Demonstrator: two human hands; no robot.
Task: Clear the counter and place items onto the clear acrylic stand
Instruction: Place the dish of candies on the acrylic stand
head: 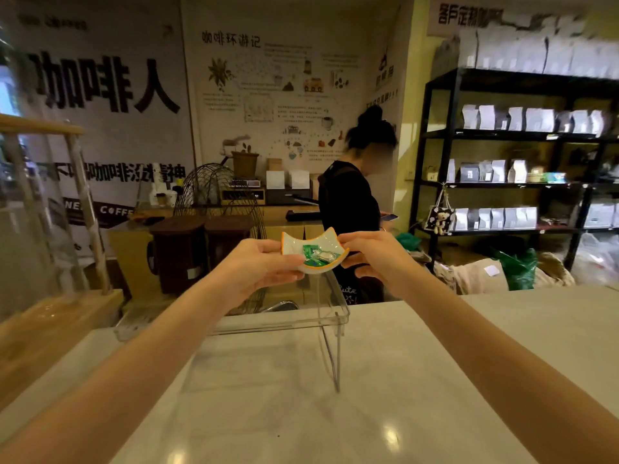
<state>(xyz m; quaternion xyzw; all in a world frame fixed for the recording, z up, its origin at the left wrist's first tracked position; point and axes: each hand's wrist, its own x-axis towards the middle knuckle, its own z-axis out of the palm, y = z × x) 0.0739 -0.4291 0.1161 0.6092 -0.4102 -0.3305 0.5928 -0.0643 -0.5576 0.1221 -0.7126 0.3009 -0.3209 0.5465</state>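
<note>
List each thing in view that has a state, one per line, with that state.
small dish: held up in the air above the stand, slightly tilted, wrapped candies inside
wrapped candies: lying in the dish
left hand: gripping the dish's left edge
right hand: gripping the dish's right edge
clear acrylic stand: upright on the counter, top bare
counter: bare around the stand

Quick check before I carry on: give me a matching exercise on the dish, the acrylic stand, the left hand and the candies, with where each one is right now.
Things:
1. small dish
2. clear acrylic stand
3. left hand
4. wrapped candies

Places or states:
A. standing on the pale counter
B. lying inside the dish
C. held in the air between both hands
D. gripping the dish's left edge

Pairs: 1-C, 2-A, 3-D, 4-B. The right hand grips the opposite edge.
</note>
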